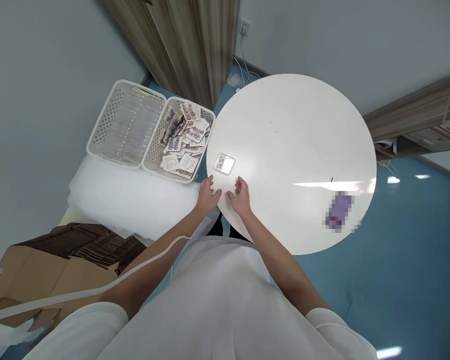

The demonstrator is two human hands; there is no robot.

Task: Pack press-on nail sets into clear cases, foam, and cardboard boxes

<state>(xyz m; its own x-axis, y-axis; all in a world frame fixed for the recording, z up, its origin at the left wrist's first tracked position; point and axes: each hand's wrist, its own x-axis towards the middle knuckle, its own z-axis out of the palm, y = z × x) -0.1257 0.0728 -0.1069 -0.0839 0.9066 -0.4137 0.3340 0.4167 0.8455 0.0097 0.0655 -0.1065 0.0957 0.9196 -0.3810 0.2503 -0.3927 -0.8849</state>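
A small clear plastic case [224,164] lies flat near the left edge of the round white table [285,130]. A patterned insert shows in its left part, and its right part looks bright. Just in front of the case, my left hand [207,194] hovers at the table's edge with fingers apart and nothing in them. My right hand [240,196] is a little to the right, its fingers loosely curled but spread from the thumb, also holding nothing. Neither hand touches the case.
Left of the table, one white basket [97,131] holds stacked clear cases; another basket [150,162] holds printed cards with colourful pieces. A white foam roll [135,195] and flattened cardboard [41,265] lie nearer. A blurred purple object [339,210] rests at the table's right.
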